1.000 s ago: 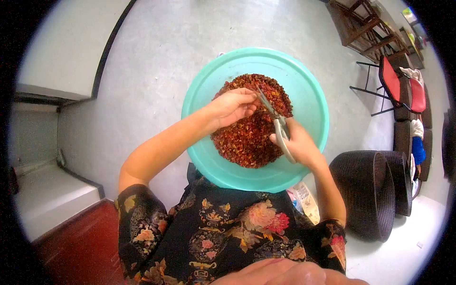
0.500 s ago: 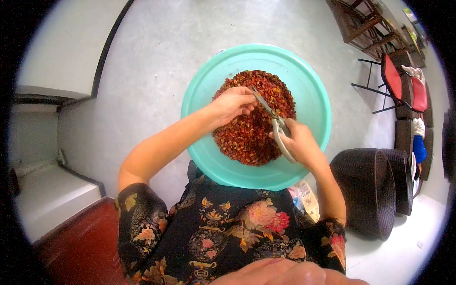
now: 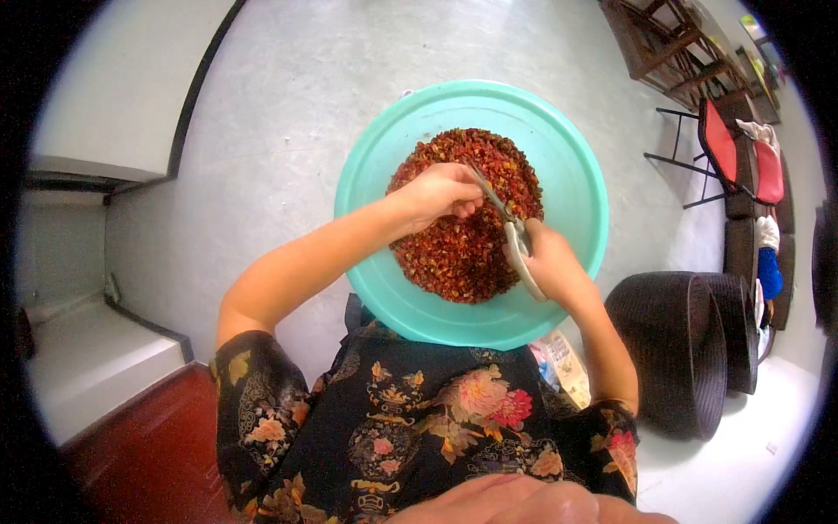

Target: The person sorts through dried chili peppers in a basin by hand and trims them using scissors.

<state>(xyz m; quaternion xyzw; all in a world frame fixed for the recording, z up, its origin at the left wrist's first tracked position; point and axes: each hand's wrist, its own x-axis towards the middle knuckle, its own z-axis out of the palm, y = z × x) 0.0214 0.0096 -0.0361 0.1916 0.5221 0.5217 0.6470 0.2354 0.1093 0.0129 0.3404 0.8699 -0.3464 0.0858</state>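
Observation:
A wide turquoise basin (image 3: 567,148) holds a heap of small red-brown pieces (image 3: 454,262). Over the heap, my left hand (image 3: 436,194) is pinched, its fingertips at the tips of the scissor blades; whatever it holds is too small to make out. My right hand (image 3: 552,262) is closed round the pale handles of the scissors (image 3: 521,253), whose blades point up and left toward my left fingertips. The blades look nearly closed.
Dark woven baskets or seats (image 3: 663,349) stand at the right. Behind them are a red folding chair (image 3: 717,144) and a brown wooden frame (image 3: 672,52). A printed packet (image 3: 563,367) lies below the basin's right edge. A white step (image 3: 105,367) is at the left.
The scissor blades have come closer together since the half-second-old frame, and my left hand has shifted slightly right. The basin sits slightly higher in view than one second ago.

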